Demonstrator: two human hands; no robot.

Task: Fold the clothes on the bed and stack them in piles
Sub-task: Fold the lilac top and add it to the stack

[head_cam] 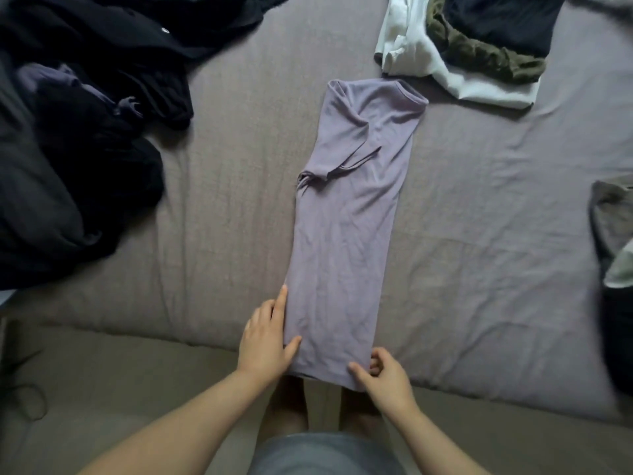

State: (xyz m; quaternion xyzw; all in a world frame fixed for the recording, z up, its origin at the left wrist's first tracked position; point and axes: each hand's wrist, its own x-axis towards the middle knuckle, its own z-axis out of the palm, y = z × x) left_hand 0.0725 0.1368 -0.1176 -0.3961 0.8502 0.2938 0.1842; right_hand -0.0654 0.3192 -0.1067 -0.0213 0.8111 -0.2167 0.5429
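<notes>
A mauve T-shirt (346, 234) lies on the bed (222, 217), folded lengthwise into a long narrow strip, collar end far, hem end hanging slightly over the near edge. One sleeve is tucked across its upper middle. My left hand (265, 341) grips the shirt's near left corner, thumb on top, fingers along the side edge. My right hand (383, 373) pinches the near right corner of the hem between thumb and fingers.
A heap of unfolded black and dark grey clothes (75, 132) fills the left of the bed. A stack of folded white, olive and navy garments (472, 53) sits at the far right. Another grey and dark pile (613, 252) lies at the right edge. Floor and my legs are below.
</notes>
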